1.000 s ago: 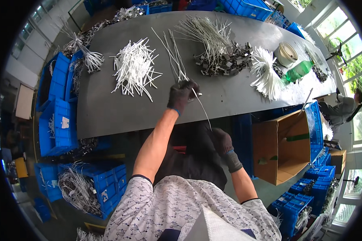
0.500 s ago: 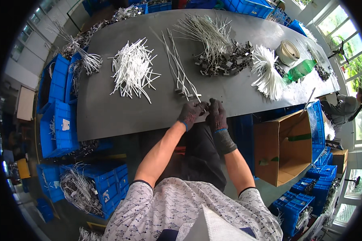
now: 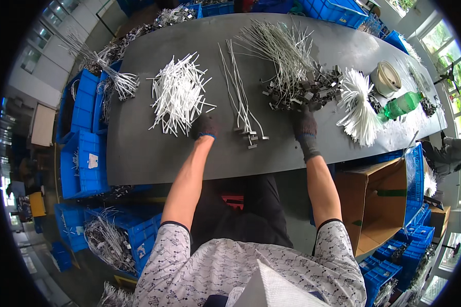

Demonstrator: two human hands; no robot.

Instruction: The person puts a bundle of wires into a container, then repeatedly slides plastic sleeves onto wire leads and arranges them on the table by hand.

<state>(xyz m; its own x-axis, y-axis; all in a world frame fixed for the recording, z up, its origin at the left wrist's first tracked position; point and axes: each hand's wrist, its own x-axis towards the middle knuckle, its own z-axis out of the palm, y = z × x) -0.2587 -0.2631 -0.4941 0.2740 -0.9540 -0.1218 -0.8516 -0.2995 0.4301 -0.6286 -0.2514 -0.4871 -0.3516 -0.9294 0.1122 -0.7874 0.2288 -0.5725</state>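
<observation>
On the long dark grey surface [image 3: 153, 153] from the head cam, I'm seeing both gloved hands reaching out and resting at the piles. Left hand [image 3: 206, 126] is sitting at the near edge of the heap of short white ties [image 3: 178, 94], fingers curled down onto the lowest strands, so it's touching them, but I honestly can't tell if it's actually pinching any. Right hand [image 3: 304, 123] is pressing into the near edge of the pile of small dark metal clips [image 3: 312, 89], fingers bent down into them; again, can't tell if it's closed on one or just touching.

Between the two hands, a small bundle of long thin white wires [image 3: 239, 92] is lying on the surface, running away from me, with little dark clip ends [image 3: 251, 137] bunched at the near end. Neither hand is touching that bundle.

Further back, a loose spray of longer pale wires [image 3: 281, 46] is lying partly over the clip pile. Right of the right hand, a fan of white ties [image 3: 357, 107] is spreading out, and beyond it a round beige tape roll [image 3: 385, 78] and a green bottle [image 3: 402, 106] lying on its side.

Blue crates [image 3: 79, 158] are lining the left side below the surface, and an open cardboard box [image 3: 379, 204] is sitting down to my right.
</observation>
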